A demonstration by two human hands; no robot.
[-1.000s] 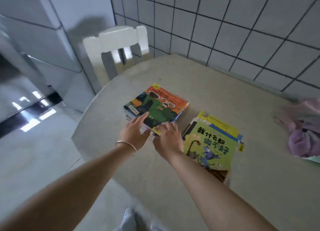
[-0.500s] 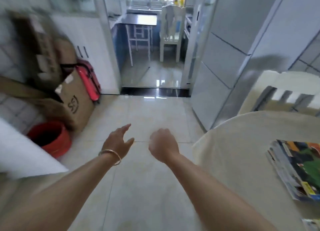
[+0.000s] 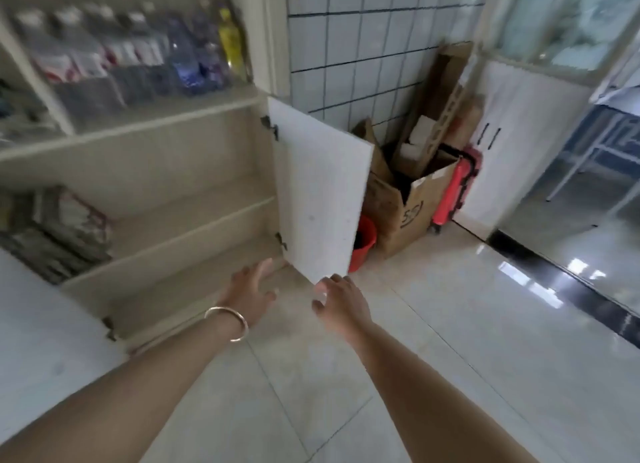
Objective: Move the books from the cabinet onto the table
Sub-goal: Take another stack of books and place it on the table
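Note:
The cream cabinet [image 3: 180,216] stands open ahead on the left, its white right door [image 3: 318,199] swung outward. A blurred pile of books [image 3: 59,234] lies at the left end of its middle shelf. My left hand [image 3: 251,291], a bangle on its wrist, reaches toward the cabinet's lower right corner with fingers spread, holding nothing. My right hand [image 3: 341,298] hovers just below the door's bottom corner, fingers loosely bent and empty. The table is out of view.
Bottles [image 3: 145,53] fill the upper shelf. Right of the door sit a red bucket [image 3: 362,242], cardboard boxes [image 3: 408,206] and a red suitcase [image 3: 457,185] against the tiled wall. A white door panel [image 3: 41,351] juts in at lower left. Glossy tile floor [image 3: 485,324] spreads right.
The view has swung left from the table, past the doorway, to the open cabinet. Both hands left the books on the table and now reach empty toward the cabinet.

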